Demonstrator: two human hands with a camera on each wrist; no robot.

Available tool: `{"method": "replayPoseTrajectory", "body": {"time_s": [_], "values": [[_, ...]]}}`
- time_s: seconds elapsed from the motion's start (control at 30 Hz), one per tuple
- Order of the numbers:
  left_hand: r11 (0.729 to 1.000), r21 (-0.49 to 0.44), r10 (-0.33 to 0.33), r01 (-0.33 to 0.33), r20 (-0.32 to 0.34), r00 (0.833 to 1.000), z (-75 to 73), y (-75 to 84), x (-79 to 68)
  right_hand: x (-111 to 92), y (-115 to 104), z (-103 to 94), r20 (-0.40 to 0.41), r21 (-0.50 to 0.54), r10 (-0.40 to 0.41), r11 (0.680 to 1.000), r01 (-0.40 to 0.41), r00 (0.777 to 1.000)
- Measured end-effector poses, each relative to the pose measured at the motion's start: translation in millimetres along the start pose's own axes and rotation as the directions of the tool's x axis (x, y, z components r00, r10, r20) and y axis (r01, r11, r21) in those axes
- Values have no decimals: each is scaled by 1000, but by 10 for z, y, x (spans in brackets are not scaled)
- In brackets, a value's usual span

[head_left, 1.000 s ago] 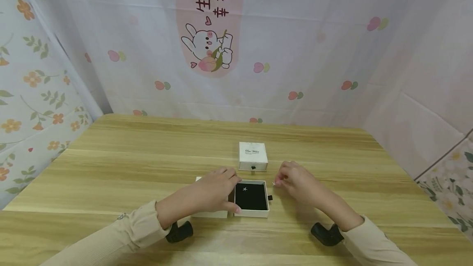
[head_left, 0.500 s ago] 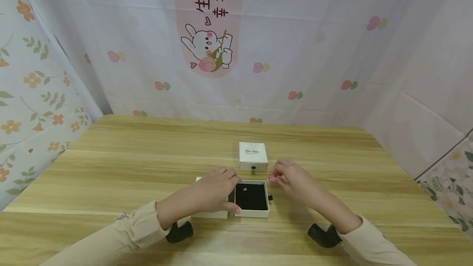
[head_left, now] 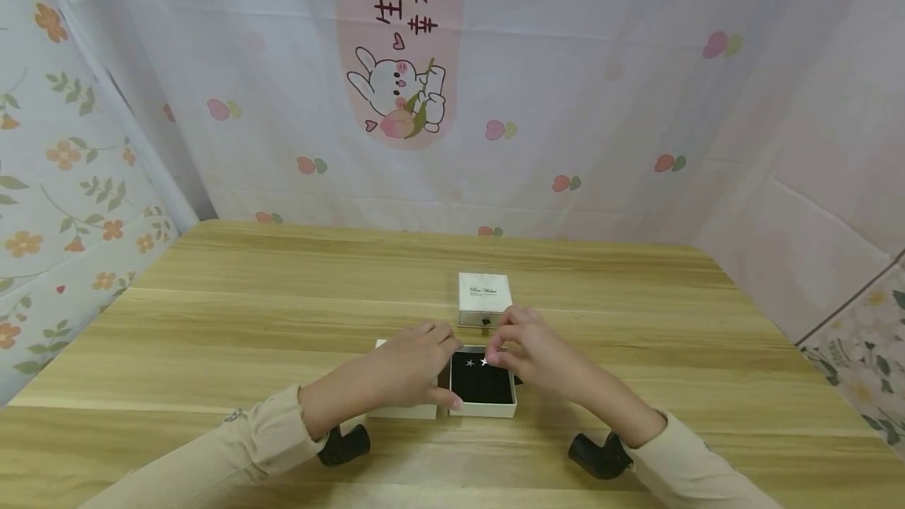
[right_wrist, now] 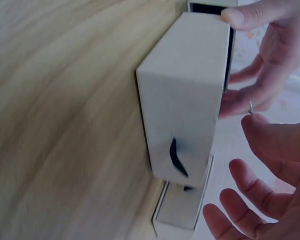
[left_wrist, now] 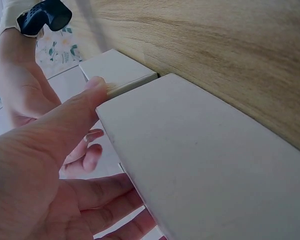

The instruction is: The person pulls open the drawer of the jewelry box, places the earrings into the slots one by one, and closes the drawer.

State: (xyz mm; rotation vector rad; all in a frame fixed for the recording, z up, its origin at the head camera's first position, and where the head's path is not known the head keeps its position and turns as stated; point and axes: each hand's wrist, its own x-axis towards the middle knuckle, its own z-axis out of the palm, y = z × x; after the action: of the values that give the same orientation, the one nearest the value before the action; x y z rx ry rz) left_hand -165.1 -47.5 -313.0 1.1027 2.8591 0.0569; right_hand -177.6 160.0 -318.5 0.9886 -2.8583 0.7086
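In the head view my left hand [head_left: 392, 364] grips the small white jewellery box across its pulled-out drawer [head_left: 482, 410], thumb on the near wall and fingers at the far side. The drawer's outer sleeve [head_left: 410, 411] lies partly hidden under that hand. A silver star earring [head_left: 470, 364] rests on the black pad [head_left: 488, 389] inside. Over the pad, my right hand [head_left: 533, 348] pinches a matching star earring [head_left: 484, 362] between thumb and index finger, just right of the first. The right wrist view shows a thin metal bit of the earring [right_wrist: 250, 106] by the fingertip.
A second white box [head_left: 484, 291], closed and with printed lettering, stands behind the drawer, close to my right fingers. Both boxes sit on a wood-grain table [head_left: 247, 297]. Patterned cloth [head_left: 566, 85] hangs at the back and sides.
My right hand has moved left from beside the drawer to over its black pad, carrying the star earring. The left hand and the boxes have stayed in place.
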Motion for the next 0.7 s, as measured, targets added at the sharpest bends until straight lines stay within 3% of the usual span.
{"method": "replayPoseTrajectory", "body": {"time_s": [0.7], "values": [[1000, -22, 16, -16, -25, 1000, 12, -9, -16, 23, -48, 145, 136, 118, -39, 993, 23, 990]]}}
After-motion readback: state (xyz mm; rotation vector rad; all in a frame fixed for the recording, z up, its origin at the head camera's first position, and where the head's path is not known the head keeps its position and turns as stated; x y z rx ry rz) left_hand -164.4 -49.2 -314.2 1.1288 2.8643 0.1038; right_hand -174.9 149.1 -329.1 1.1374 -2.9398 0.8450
